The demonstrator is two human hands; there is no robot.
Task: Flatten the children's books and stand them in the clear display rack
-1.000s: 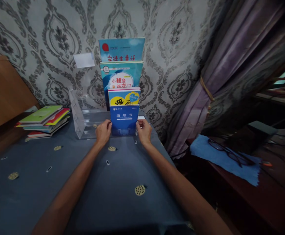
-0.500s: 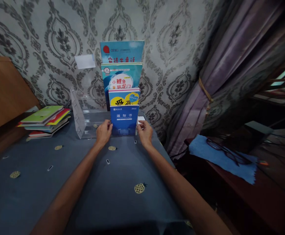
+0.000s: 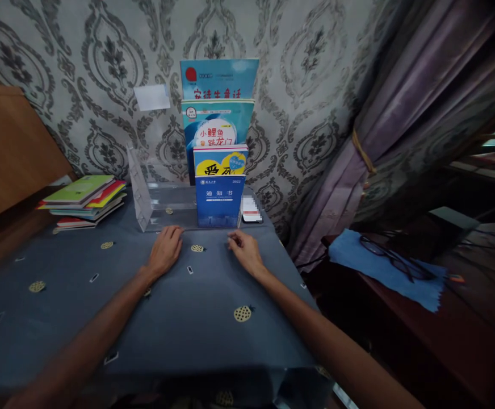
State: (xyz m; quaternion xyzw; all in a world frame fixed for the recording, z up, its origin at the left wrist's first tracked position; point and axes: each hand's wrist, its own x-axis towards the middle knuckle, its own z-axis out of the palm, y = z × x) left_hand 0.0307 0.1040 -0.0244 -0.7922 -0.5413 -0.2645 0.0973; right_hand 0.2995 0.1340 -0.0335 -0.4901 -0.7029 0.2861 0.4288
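Note:
A clear acrylic stepped rack (image 3: 141, 196) stands on the table against the wall. Its right side holds books upright in tiers: a blue booklet (image 3: 219, 201) dated 2022 in front, then a yellow-covered book (image 3: 219, 162), a teal book (image 3: 217, 122) and a taller blue-green book (image 3: 219, 76) at the back. My left hand (image 3: 165, 250) rests low by the rack's front edge, fingers stretched out and holding nothing. In front of the blue booklet, apart from it, my right hand (image 3: 245, 253) hovers with loosely bent fingers, a gap by the thumb and nothing in it.
Several books lie stacked (image 3: 83, 201) left of the rack. A phone-like flat object (image 3: 251, 210) is just right of it. Further right, glasses (image 3: 394, 258) lie on a blue cloth (image 3: 358, 264) on a dark red surface. A purple curtain (image 3: 384, 113) hangs behind.
Both hands have let go of the blue booklet's sides and drawn back toward me, the left one also moving outward. The booklet stays upright in the rack. The view has shifted slightly.

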